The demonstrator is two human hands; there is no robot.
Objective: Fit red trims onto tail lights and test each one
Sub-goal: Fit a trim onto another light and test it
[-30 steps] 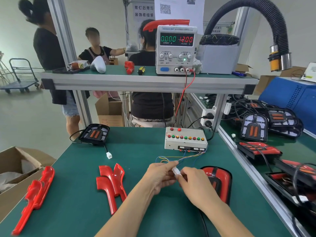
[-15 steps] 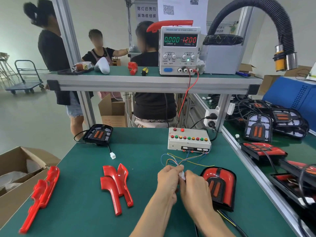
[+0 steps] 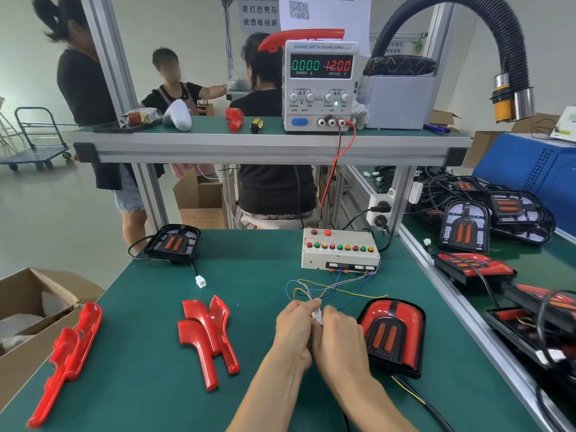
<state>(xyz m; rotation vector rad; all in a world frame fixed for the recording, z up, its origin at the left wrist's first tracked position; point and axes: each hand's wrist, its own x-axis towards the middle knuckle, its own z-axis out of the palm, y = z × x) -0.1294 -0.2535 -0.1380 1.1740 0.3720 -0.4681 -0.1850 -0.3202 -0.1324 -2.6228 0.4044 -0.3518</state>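
A tail light with its red trim fitted (image 3: 394,335) lies on the green mat at the right, its lamps unlit. Just left of it, my left hand (image 3: 294,330) and my right hand (image 3: 338,336) meet and pinch a small white connector (image 3: 317,317) between them. Thin coloured wires (image 3: 324,289) run from it to the white test box (image 3: 339,252) with its row of buttons. Loose red trims (image 3: 207,336) lie in the middle of the mat, more red trims (image 3: 70,357) at the left. A bare black tail light (image 3: 173,243) with a white plug sits at the back left.
A power supply (image 3: 319,85) on the shelf reads 0.000 A and 12.00 V. Several tail lights (image 3: 473,266) are piled on the right bench. A cardboard box (image 3: 21,310) stands at the left. Three people are beyond the shelf frame.
Both hands have stayed joined on the connector and drawn slightly toward the test box wires. The view has tilted a little, so more of the trimmed tail light shows.
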